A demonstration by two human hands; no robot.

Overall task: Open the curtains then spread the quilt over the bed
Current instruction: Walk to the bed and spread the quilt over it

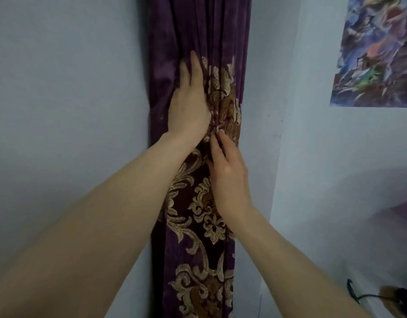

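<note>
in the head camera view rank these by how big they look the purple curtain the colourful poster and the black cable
1. Gathered purple curtain with gold floral embroidery, partly hidden by arms.
2. Colourful painted poster on the wall, cut off by the frame.
3. Thin black cable, bottom right, clearly smallest.

A colourful poster (376, 51) hung high on the pale blue wall (60, 88) at the right of the frame, its lower edge slightly wrinkled. A dark cable (358, 294) trailed near the bottom right corner, its end blurred.
</note>
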